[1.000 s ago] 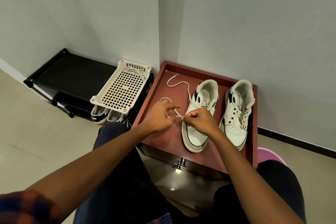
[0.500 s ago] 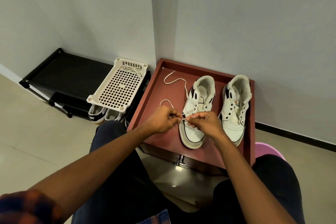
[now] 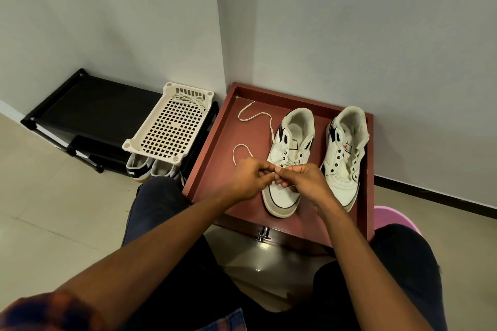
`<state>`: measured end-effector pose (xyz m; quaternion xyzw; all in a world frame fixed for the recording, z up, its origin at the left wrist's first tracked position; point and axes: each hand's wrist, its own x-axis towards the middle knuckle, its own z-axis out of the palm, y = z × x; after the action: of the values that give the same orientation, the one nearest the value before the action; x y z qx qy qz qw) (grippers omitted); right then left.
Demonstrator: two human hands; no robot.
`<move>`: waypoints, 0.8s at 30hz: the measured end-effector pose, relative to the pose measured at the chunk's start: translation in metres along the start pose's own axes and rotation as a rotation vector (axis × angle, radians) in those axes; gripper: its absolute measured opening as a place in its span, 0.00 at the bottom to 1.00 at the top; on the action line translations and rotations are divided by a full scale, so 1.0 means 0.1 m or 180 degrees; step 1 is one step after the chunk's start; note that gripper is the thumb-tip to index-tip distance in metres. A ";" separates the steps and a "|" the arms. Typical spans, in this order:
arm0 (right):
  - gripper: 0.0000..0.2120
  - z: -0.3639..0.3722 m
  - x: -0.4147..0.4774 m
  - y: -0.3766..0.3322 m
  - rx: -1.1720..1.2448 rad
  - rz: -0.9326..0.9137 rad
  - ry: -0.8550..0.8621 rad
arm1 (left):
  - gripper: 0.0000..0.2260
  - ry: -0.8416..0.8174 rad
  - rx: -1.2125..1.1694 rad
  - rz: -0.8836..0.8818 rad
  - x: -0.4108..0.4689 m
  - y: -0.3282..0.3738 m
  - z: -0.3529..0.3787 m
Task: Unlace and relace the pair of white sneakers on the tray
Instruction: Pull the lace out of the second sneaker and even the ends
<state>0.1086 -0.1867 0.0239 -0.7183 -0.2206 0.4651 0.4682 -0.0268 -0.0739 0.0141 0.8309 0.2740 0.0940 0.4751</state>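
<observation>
I saw the loose lace (image 3: 252, 115) trailing over the left half of the tray (image 3: 215, 164). My left hand (image 3: 247, 183) pinched it in a tight grip. My right hand (image 3: 304, 183) pinched the same lace, fingertips touching, above the left sneaker (image 3: 282, 196). The right sneaker (image 3: 341, 183) stood just beside it.

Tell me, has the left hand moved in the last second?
Yes. The left hand has shifted right, from over bare tray to the half-laced sneaker's edge, meeting the right hand on the lace.
</observation>
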 end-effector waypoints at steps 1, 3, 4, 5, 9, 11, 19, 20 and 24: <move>0.11 -0.01 0.00 0.00 -0.0015 0.0016 0.0004 | 0.07 0.0044 -0.0032 0.0000 0.00 0.00 0.01; 0.13 -0.04 0.02 0.00 -0.0091 0.0005 0.0052 | 0.06 0.0126 -0.0044 0.0025 0.02 0.01 0.04; 0.14 -0.06 0.03 -0.01 -0.0149 -0.0026 0.0063 | 0.06 0.0167 -0.0059 0.0024 0.03 0.01 0.06; 0.15 -0.08 0.04 -0.02 -0.0223 -0.0077 0.0056 | 0.05 0.0211 -0.0089 0.0012 0.04 0.01 0.08; 0.16 -0.12 0.04 -0.06 -0.0495 -0.0264 0.0089 | 0.04 0.0353 -0.0239 -0.0043 0.07 0.04 0.11; 0.16 -0.13 0.06 -0.04 -0.0587 -0.0333 0.0286 | 0.04 0.0448 -0.0124 -0.0035 0.11 0.06 0.12; 0.21 -0.31 0.27 -0.21 -0.1451 -0.0379 0.1988 | 0.04 0.0615 0.0044 -0.0229 0.42 0.14 0.16; 0.23 -0.33 0.31 -0.26 -0.1523 -0.0341 0.1964 | 0.04 0.0605 0.0103 -0.0208 0.48 0.15 0.16; 0.28 -0.33 0.44 -0.39 -0.1906 -0.0134 0.1825 | 0.06 0.0535 0.0424 -0.0114 0.66 0.18 0.15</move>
<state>0.1625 -0.1507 0.0426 -0.9184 -0.2214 0.1519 0.2905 0.0414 -0.0562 0.0144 0.8448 0.3334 0.1365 0.3957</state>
